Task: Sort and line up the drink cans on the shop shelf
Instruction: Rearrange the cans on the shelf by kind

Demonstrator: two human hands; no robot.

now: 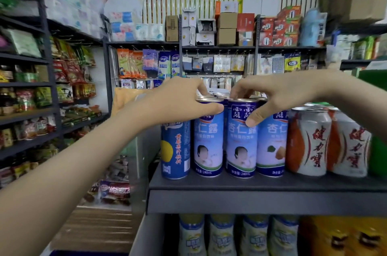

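On the dark shelf [251, 184] a front row of cans stands upright: a dark blue can with a yellow fruit [175, 151] at the left, then three light blue almond-drink cans [207, 151], [240, 151], [271, 151], then two white-and-orange cans [307, 142], [349, 147]. More can tops show behind them. My left hand [180, 103] grips the top of the first light blue can, thumb across its front. My right hand [276, 96] grips the top of the second light blue can, thumb pressed on its label.
A lower shelf holds white-and-blue bottles [222, 234] and yellow bottles [343, 237]. A green object [377, 155] stands right of the cans. Snack racks [41, 92] fill the left wall across an aisle; boxes and hanging goods [217, 46] line the far wall.
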